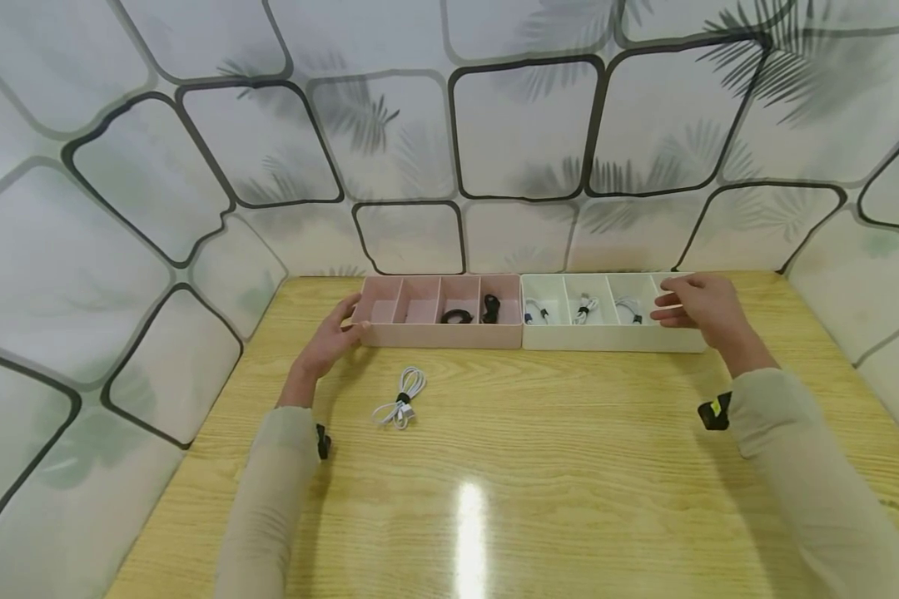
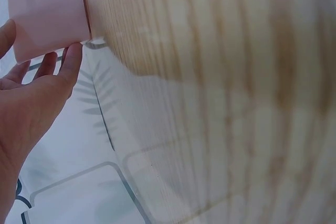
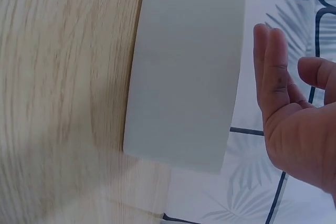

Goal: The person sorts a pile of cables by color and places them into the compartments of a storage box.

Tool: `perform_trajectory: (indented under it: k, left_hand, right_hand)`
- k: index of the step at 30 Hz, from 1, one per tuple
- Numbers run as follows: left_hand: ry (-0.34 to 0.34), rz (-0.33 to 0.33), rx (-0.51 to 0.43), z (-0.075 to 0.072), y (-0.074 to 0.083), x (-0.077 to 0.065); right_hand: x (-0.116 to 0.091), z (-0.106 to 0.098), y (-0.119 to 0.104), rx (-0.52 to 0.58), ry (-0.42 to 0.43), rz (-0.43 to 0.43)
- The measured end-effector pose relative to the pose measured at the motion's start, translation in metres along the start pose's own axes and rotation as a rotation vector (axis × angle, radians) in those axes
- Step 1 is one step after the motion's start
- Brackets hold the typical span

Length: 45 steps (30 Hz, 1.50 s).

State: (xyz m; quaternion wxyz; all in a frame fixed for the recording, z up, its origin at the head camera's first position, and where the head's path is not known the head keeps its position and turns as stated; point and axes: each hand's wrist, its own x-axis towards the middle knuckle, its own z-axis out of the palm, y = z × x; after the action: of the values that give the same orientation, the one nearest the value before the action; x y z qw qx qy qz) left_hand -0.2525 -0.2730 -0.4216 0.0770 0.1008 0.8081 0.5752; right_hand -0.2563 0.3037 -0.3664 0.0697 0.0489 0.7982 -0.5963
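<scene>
My left hand (image 1: pixel 335 337) is at the left end of a pink divided box (image 1: pixel 442 335). In the left wrist view, its fingertips touch the end wall of the pink box (image 2: pixel 50 19), and the thumb lies near the rim. My right hand (image 1: pixel 700 308) hovers above the right end of a white divided box (image 1: pixel 614 339), fingers extended, holding nothing. In the right wrist view, the hand (image 3: pixel 294 98) is apart from the white box (image 3: pixel 184 72). A coiled black cable (image 1: pixel 457 316) and a black item (image 1: pixel 490 309) lie in two pink compartments.
White cables (image 1: pixel 586 309) with dark ties lie in several white compartments. On the wooden table (image 1: pixel 539 466) in front of the pink box lies a bundled white cable (image 1: pixel 404 399) with a black tie. Patterned fabric walls (image 1: pixel 524 133) stand behind and at both sides.
</scene>
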Motion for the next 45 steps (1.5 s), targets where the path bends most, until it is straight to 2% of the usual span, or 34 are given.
perform_trajectory:
  k: [4,9,16,21,32,35,41,45]
  left_hand:
    - [0.008,-0.005,0.000,0.001,0.001,-0.001]
    - [0.009,-0.011,0.000,0.001,0.001,0.000]
    - [0.004,-0.012,-0.012,0.000,0.000,0.000]
    - [-0.003,-0.010,-0.009,0.000,-0.001,0.001]
    - [0.003,-0.009,-0.011,0.000,-0.001,0.002]
    - [0.000,-0.019,-0.026,0.000,0.004,0.001]
    - [-0.001,-0.037,-0.036,0.003,0.026,-0.007]
    - [-0.005,-0.041,-0.020,0.004,0.032,-0.011]
  right_hand:
    - [0.001,0.004,0.003,0.097,-0.014,0.019]
    - [0.001,0.014,0.004,0.105,-0.028,0.042]
    - [-0.001,0.033,-0.001,0.134,-0.111,0.070]
    - [-0.005,0.052,-0.005,0.093,-0.168,0.048]
    - [-0.017,0.105,-0.012,0.080,-0.265,-0.037]
    - [-0.019,0.119,-0.014,0.073,-0.297,-0.045]
    - [-0.021,0.151,-0.016,0.044,-0.362,-0.041]
    - [-0.022,0.170,-0.015,0.014,-0.417,-0.032]
